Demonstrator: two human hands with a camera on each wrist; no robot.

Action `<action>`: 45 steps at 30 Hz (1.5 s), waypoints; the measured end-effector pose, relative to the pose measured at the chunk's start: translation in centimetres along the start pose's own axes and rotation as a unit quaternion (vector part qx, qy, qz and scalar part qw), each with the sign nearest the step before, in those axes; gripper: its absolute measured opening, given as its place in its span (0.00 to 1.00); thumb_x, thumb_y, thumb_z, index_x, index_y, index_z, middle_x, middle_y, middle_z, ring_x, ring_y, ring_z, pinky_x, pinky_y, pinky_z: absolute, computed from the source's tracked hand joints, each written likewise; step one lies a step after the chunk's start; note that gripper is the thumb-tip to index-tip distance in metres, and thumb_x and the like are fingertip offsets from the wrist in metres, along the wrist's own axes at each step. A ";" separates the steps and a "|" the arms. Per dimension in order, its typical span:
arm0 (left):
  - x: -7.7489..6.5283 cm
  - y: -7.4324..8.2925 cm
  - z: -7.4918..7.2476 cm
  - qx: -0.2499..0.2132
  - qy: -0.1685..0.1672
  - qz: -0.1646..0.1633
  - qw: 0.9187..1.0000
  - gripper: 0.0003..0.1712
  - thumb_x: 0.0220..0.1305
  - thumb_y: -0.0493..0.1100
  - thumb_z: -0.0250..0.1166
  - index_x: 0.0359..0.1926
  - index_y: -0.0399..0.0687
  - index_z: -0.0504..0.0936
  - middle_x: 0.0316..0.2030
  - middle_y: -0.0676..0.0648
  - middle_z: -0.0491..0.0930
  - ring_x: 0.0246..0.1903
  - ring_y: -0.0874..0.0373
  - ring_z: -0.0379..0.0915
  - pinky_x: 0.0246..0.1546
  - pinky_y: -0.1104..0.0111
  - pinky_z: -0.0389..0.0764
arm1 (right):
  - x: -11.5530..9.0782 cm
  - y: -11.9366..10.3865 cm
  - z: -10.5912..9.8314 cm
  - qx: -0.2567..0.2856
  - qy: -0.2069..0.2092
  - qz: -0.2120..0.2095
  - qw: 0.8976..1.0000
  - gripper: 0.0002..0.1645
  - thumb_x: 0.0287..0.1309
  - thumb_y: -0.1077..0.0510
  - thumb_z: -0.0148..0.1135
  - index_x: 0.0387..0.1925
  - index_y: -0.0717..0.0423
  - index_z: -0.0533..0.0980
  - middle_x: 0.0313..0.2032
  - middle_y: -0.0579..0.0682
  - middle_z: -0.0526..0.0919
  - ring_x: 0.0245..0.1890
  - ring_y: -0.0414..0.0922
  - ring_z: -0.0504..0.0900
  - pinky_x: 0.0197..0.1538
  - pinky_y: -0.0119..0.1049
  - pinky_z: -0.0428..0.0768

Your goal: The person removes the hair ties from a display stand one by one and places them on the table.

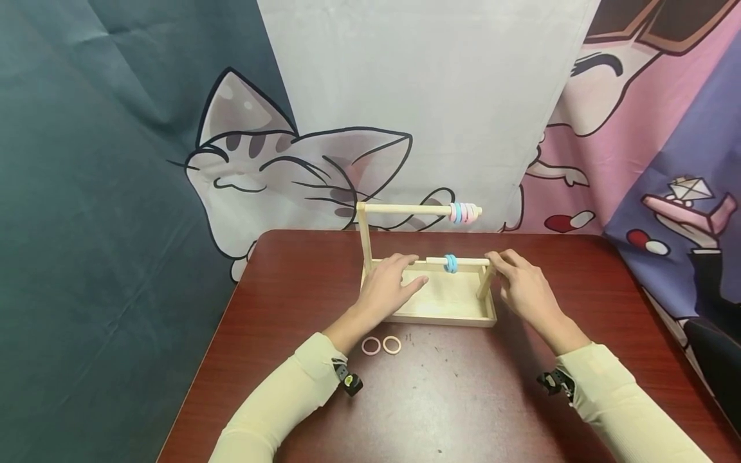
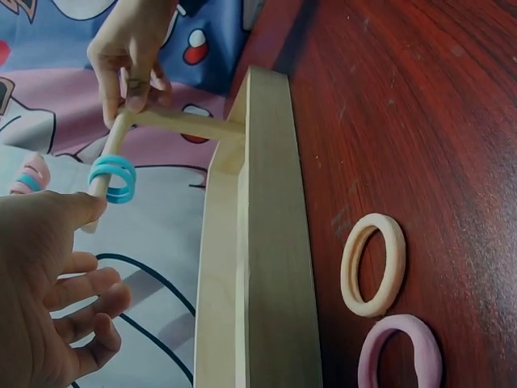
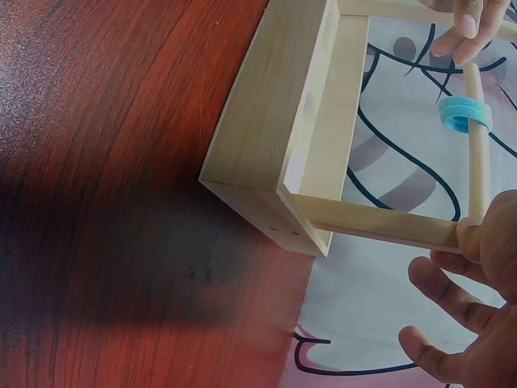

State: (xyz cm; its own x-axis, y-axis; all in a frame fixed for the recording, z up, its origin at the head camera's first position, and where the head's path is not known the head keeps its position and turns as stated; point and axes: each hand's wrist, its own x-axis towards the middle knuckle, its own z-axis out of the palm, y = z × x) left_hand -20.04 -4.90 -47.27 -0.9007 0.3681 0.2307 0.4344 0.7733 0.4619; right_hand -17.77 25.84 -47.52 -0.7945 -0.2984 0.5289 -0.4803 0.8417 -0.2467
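Rings [image 1: 464,213] on upper bar [image 1: 408,209] and blue rings [image 1: 450,263] on lower bar [image 1: 473,262] look done, two loose rings [image 2: 395,267] unthreaded toward bench [image 1: 289,308]'s left edge, right grip [image 1: 523,286] pinching lower bar's end, left grip [image 1: 386,288] spread.

No text, brand, number or sign can be read on the wooden rack [image 1: 440,320], the blue rings [image 1: 451,263], the table [image 1: 312,283] or the printed cloth [image 1: 440,77]; any marking on the black wrist device [image 1: 350,384] seems too small to tell.

Rack [image 1: 442,299] on table [image 1: 463,399] — two rings [image 2: 394,259] in front — other rings [image 1: 461,213] on bars [image 1: 405,209].
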 end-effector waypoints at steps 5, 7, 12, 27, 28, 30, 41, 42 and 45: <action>0.2 0.3 0.3 0.000 -0.001 0.004 1.000 0.34 0.76 0.63 0.69 0.74 0.52 0.81 0.66 0.47 0.86 0.65 0.48 0.84 0.64 0.52 0.86 | -0.1 -0.1 0.0 0.003 -0.001 0.000 1.000 0.28 0.61 0.76 0.68 0.61 0.55 0.84 0.46 0.58 0.86 0.28 0.59 0.83 0.29 0.58 0.81; 0.3 0.4 0.5 -0.002 0.003 0.005 1.000 0.35 0.76 0.63 0.70 0.75 0.53 0.81 0.66 0.47 0.85 0.64 0.48 0.85 0.62 0.52 0.86 | -0.1 -0.1 0.0 0.003 -0.001 0.000 1.000 0.29 0.60 0.77 0.68 0.61 0.55 0.83 0.46 0.58 0.86 0.29 0.59 0.83 0.29 0.58 0.81; 0.8 0.7 1.1 -0.006 0.010 0.006 1.000 0.36 0.75 0.63 0.70 0.76 0.56 0.79 0.66 0.48 0.86 0.57 0.52 0.87 0.57 0.54 0.88 | -0.1 0.0 -0.1 0.003 -0.001 0.004 1.000 0.30 0.59 0.77 0.68 0.61 0.55 0.83 0.46 0.58 0.86 0.29 0.60 0.83 0.29 0.58 0.81; 2.6 2.1 1.9 -0.025 -0.001 0.018 1.000 0.37 0.74 0.63 0.72 0.78 0.61 0.77 0.70 0.52 0.83 0.54 0.56 0.86 0.55 0.56 0.88 | 0.2 0.5 -0.1 -0.001 0.008 -0.001 1.000 0.28 0.62 0.76 0.68 0.61 0.54 0.83 0.46 0.58 0.86 0.28 0.59 0.82 0.27 0.56 0.80; 2.7 2.2 2.0 -0.025 0.002 0.018 1.000 0.37 0.74 0.63 0.72 0.78 0.61 0.77 0.70 0.53 0.83 0.51 0.58 0.86 0.54 0.57 0.88 | 0.2 0.5 -0.1 -0.001 0.008 -0.001 1.000 0.28 0.62 0.76 0.68 0.61 0.54 0.83 0.46 0.58 0.86 0.28 0.59 0.82 0.28 0.56 0.80; 2.8 2.3 2.2 -0.026 0.008 0.020 0.999 0.36 0.74 0.64 0.71 0.77 0.62 0.77 0.69 0.53 0.84 0.46 0.60 0.85 0.51 0.60 0.87 | 0.2 0.5 -0.2 -0.001 0.006 0.001 1.000 0.28 0.63 0.76 0.68 0.61 0.54 0.83 0.46 0.58 0.86 0.28 0.58 0.82 0.28 0.56 0.80; 3.2 2.5 3.3 -0.031 0.019 0.028 0.999 0.34 0.72 0.64 0.74 0.74 0.64 0.81 0.63 0.55 0.87 0.41 0.64 0.82 0.42 0.67 0.83 | -0.1 0.2 0.1 0.001 -0.006 0.015 1.000 0.28 0.63 0.75 0.67 0.62 0.53 0.83 0.47 0.56 0.86 0.26 0.57 0.80 0.26 0.54 0.79; 3.3 2.5 3.3 -0.029 0.020 0.029 0.999 0.34 0.72 0.63 0.74 0.74 0.64 0.81 0.62 0.55 0.87 0.40 0.64 0.82 0.41 0.68 0.82 | -0.1 0.2 0.1 0.002 -0.006 0.016 1.000 0.28 0.63 0.75 0.68 0.62 0.53 0.83 0.47 0.56 0.86 0.25 0.57 0.80 0.26 0.54 0.79; 3.4 2.7 3.3 -0.025 0.024 0.033 0.999 0.32 0.71 0.61 0.75 0.72 0.64 0.82 0.61 0.55 0.88 0.39 0.65 0.82 0.39 0.70 0.81 | -0.1 0.1 0.1 0.001 -0.005 0.017 1.000 0.27 0.64 0.74 0.68 0.61 0.52 0.83 0.47 0.56 0.87 0.26 0.58 0.81 0.27 0.55 0.80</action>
State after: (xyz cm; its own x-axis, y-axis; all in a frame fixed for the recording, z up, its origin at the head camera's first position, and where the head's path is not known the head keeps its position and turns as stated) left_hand -21.96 0.15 -48.10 -0.8695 0.3907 0.3022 0.4931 0.7208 0.4871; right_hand -17.77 25.97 -47.70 -0.8142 -0.2737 0.5121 -0.4530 0.8511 -0.2654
